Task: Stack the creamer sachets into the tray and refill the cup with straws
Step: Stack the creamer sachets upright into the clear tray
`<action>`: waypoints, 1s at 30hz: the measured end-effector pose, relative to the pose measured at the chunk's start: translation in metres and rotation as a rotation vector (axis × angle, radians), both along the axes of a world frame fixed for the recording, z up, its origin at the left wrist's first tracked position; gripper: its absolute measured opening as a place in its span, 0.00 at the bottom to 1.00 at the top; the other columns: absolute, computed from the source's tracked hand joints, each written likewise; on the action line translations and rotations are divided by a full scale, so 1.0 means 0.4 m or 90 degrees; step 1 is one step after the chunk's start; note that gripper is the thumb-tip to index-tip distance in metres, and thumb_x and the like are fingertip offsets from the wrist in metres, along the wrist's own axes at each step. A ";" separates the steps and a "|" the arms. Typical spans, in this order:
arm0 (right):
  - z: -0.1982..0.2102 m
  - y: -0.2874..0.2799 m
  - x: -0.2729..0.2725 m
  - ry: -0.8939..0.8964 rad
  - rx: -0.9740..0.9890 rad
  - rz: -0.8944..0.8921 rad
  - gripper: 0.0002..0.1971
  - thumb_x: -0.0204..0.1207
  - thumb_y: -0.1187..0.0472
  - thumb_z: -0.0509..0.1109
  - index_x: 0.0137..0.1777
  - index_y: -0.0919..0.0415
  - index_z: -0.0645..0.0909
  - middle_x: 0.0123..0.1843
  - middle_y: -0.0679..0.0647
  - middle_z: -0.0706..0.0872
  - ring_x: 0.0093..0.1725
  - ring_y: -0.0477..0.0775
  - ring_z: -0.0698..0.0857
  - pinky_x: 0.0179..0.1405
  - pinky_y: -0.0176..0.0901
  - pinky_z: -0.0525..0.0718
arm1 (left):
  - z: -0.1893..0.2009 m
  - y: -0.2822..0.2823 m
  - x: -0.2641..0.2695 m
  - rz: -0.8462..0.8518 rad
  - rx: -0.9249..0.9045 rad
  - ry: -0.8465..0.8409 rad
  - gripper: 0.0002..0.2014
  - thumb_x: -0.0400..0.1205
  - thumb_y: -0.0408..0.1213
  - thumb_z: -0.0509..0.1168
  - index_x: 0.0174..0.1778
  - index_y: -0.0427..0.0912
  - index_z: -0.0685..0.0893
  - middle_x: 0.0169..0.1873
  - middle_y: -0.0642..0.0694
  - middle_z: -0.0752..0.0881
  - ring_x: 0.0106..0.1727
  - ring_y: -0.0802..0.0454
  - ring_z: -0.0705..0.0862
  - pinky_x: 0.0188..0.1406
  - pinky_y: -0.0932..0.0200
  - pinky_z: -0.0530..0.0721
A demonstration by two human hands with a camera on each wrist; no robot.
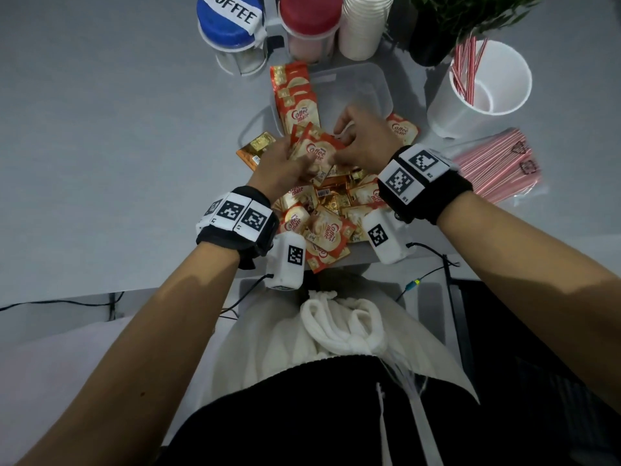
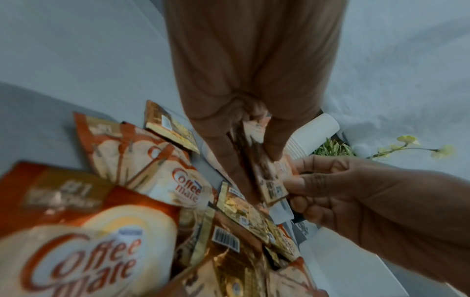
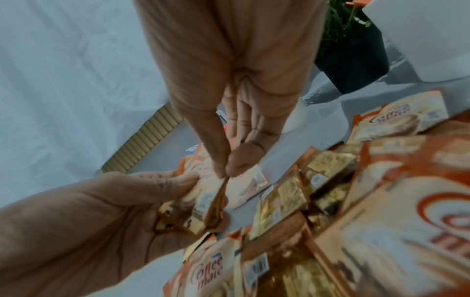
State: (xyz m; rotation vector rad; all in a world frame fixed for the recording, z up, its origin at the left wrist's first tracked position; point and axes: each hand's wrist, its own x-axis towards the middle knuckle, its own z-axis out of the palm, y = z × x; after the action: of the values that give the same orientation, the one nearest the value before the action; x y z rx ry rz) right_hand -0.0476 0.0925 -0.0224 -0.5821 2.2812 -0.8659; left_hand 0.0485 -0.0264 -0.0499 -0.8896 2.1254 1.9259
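Note:
Orange and white Coffee mate creamer sachets (image 1: 322, 213) lie in a loose pile on the grey table. My left hand (image 1: 295, 163) grips a small upright stack of sachets (image 1: 317, 151); the stack (image 2: 269, 180) shows between thumb and fingers in the left wrist view. My right hand (image 1: 342, 142) pinches the stack's top edge (image 3: 225, 174) between thumb and forefinger. Just beyond my hands is the clear plastic tray (image 1: 366, 85), with a row of sachets (image 1: 295, 95) along its left side. At the right a white cup (image 1: 484, 95) holds a few red-striped straws (image 1: 465, 72).
A clear bag of striped straws (image 1: 494, 166) lies right of the pile. Behind the tray stand a blue-lidded jar (image 1: 232, 31), a red-lidded jar (image 1: 309, 21), stacked paper cups (image 1: 363, 25) and a potted plant (image 1: 447, 25). The table's near edge (image 1: 134, 290) runs under my forearms.

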 end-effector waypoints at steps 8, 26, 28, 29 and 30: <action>-0.041 0.055 0.105 0.101 0.211 0.240 0.25 0.62 0.49 0.80 0.49 0.58 0.70 0.49 0.55 0.78 0.47 0.56 0.77 0.39 0.45 0.71 | -0.034 -0.020 0.036 0.074 -0.014 -0.004 0.09 0.84 0.32 0.60 0.59 0.36 0.78 0.50 0.41 0.86 0.47 0.45 0.86 0.46 0.55 0.84; -0.041 0.051 0.097 0.073 0.076 0.216 0.06 0.73 0.64 0.69 0.41 0.62 0.73 0.35 0.52 0.76 0.35 0.48 0.71 0.35 0.40 0.63 | -0.048 -0.026 0.050 0.113 -0.011 0.006 0.12 0.84 0.32 0.59 0.62 0.34 0.77 0.56 0.36 0.85 0.51 0.42 0.85 0.49 0.51 0.85; -0.021 0.050 0.070 0.052 0.010 0.166 0.05 0.72 0.65 0.70 0.44 0.64 0.76 0.37 0.52 0.75 0.37 0.48 0.72 0.34 0.38 0.66 | -0.038 -0.022 0.046 0.096 -0.001 0.011 0.12 0.85 0.31 0.58 0.63 0.34 0.76 0.53 0.38 0.85 0.46 0.45 0.85 0.44 0.53 0.84; -0.012 0.048 0.057 0.052 -0.005 0.155 0.07 0.71 0.67 0.70 0.47 0.66 0.77 0.41 0.53 0.76 0.41 0.49 0.73 0.34 0.36 0.68 | -0.033 -0.019 0.045 0.084 0.007 0.017 0.12 0.85 0.31 0.57 0.63 0.33 0.75 0.52 0.39 0.84 0.43 0.49 0.85 0.41 0.57 0.84; -0.003 0.044 0.047 0.047 -0.015 0.152 0.09 0.71 0.69 0.69 0.51 0.69 0.78 0.44 0.54 0.76 0.44 0.50 0.74 0.33 0.31 0.70 | -0.029 -0.016 0.042 0.075 0.015 0.022 0.12 0.85 0.31 0.56 0.63 0.33 0.75 0.50 0.40 0.84 0.41 0.52 0.85 0.39 0.59 0.85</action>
State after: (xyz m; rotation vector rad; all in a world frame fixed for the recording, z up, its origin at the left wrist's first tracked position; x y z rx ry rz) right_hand -0.0289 0.1102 -0.0238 -0.8892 2.2123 -0.7652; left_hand 0.0654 -0.0330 -0.0616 -1.0049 2.1100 2.0315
